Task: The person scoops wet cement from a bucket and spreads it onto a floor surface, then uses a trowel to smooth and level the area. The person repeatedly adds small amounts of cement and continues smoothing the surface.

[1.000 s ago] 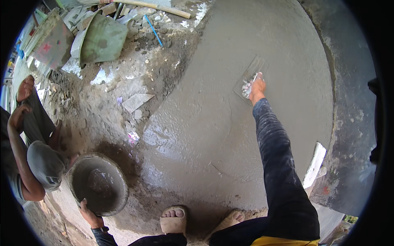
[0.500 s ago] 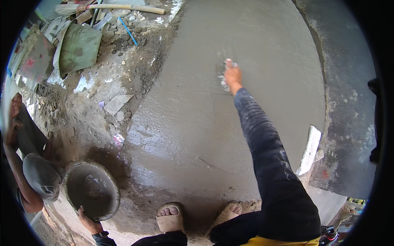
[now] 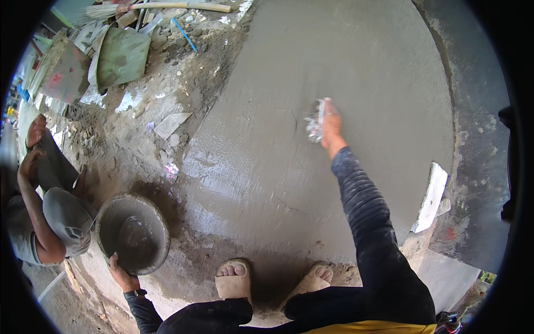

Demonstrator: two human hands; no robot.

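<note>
My right hand (image 3: 330,127) is stretched forward over a slab of wet grey cement (image 3: 250,167). Its fingers are closed on a shiny, crumpled-looking silvery piece (image 3: 315,122), pressed against the surface; blur hides its exact kind. Faint streaks mark the cement around it. At the lower left, my left hand (image 3: 122,275) grips the near rim of a round dark basin (image 3: 162,253), thumb over the edge. Wet grey mix coats the basin's inside.
Another person (image 3: 47,206) sits at the left, beside the basin. Two buckets (image 3: 125,61) and a broom (image 3: 178,6) lie among rubble at the upper left. A white strip (image 3: 431,197) rests by the slab's right edge. My sandalled feet (image 3: 233,280) stand at the near edge.
My right hand has moved back toward me across the cement with the silvery piece. My left hand stays on the basin's rim. The whole view has shifted a little.
</note>
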